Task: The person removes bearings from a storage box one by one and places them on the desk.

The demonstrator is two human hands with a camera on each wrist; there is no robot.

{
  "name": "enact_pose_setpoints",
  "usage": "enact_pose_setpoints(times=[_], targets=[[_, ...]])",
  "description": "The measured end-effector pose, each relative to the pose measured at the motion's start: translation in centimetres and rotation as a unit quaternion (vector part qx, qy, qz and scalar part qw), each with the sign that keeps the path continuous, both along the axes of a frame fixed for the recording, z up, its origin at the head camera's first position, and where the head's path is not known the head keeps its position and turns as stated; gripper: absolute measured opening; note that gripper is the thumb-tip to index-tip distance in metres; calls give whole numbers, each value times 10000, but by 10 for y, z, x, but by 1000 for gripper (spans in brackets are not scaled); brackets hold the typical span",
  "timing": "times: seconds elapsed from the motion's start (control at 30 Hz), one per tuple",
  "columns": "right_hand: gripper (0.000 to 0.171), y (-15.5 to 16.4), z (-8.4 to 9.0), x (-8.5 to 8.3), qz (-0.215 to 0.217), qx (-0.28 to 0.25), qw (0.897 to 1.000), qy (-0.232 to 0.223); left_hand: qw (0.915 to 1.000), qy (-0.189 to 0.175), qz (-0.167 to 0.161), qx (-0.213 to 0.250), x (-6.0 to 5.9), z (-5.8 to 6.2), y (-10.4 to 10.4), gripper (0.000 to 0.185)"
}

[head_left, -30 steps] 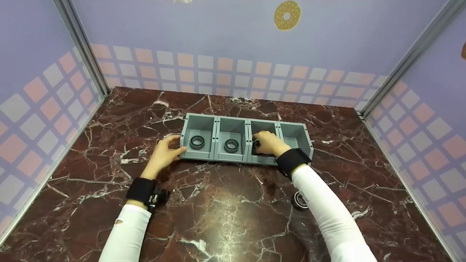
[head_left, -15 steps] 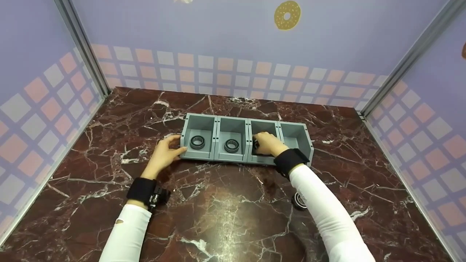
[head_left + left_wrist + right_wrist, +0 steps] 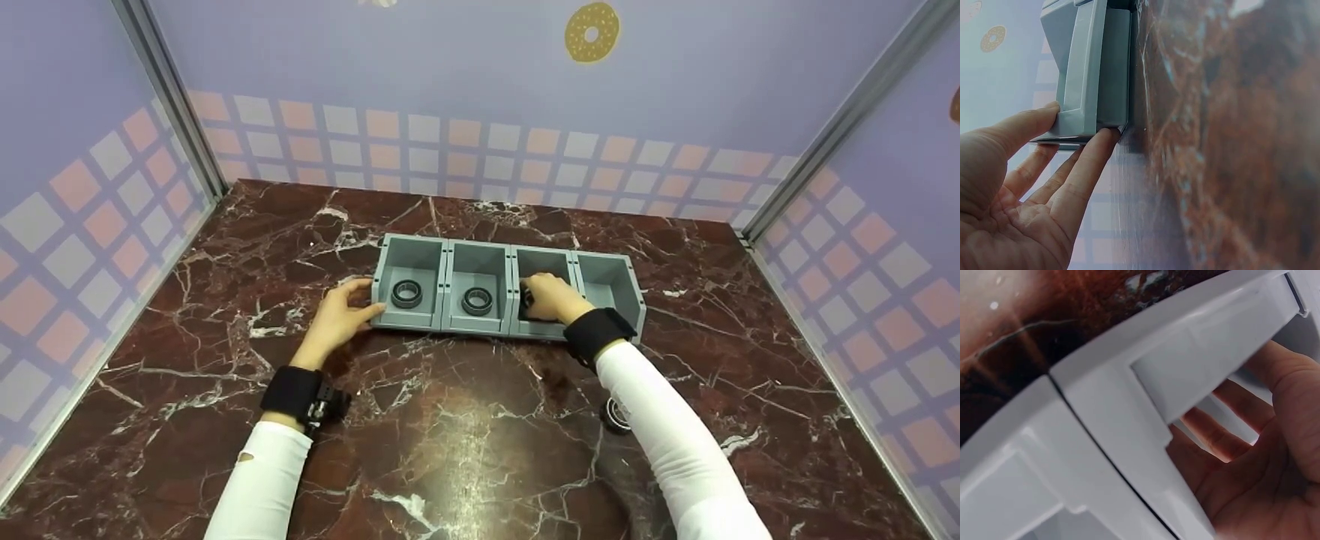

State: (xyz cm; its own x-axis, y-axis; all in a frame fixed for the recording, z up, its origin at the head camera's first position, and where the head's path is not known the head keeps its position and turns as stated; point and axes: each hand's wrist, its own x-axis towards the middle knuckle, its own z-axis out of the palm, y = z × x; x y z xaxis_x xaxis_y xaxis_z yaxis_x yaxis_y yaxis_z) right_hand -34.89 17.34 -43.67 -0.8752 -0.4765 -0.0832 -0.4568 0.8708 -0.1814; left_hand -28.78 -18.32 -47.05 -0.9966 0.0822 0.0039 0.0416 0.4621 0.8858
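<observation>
A grey bin row [image 3: 477, 328] with several open compartments stands on the table. One bearing [image 3: 407, 294] lies in the leftmost compartment, and another bearing [image 3: 477, 301] in the second. My left hand [image 3: 337, 322] touches the bin row's left end, its fairly straight fingers on the outer side and the thumb [image 3: 1044, 119] at the rim. My right hand [image 3: 553, 296] reaches into the third compartment and holds a dark bearing [image 3: 527, 298], mostly covered by the fingers. In the right wrist view the front wall hides the fingertips, and that bearing does not show.
One more bearing [image 3: 616, 415] lies on the dark red marbled table [image 3: 450, 435], partly hidden by the right sleeve [image 3: 675, 442]. The fourth compartment [image 3: 604, 281] is right of the right hand. Patterned panels [image 3: 480, 90] enclose the table's back and sides.
My right hand has shifted slightly left and down inside the third compartment, and less of its bearing shows. The left hand and the bin row stay put.
</observation>
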Motion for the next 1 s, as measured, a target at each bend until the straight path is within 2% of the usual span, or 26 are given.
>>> enact_pose_setpoints(times=[0.13,0.33,0.53,1.0], targets=[[22,1,-3,-3,-123,78,9998,-130,10000,19,-36,-34,0,0,-1,59],[19,0,-2,-1,-89,82,9999,-31,10000,-28,-60,-52,-1,-1,-1,60],[30,0,-2,0,-32,100,9999,-15,10000,-40,-65,-53,0,-1,-1,61],[21,-1,-1,-1,-52,44,10000,44,10000,59,-23,16,1,1,0,59]])
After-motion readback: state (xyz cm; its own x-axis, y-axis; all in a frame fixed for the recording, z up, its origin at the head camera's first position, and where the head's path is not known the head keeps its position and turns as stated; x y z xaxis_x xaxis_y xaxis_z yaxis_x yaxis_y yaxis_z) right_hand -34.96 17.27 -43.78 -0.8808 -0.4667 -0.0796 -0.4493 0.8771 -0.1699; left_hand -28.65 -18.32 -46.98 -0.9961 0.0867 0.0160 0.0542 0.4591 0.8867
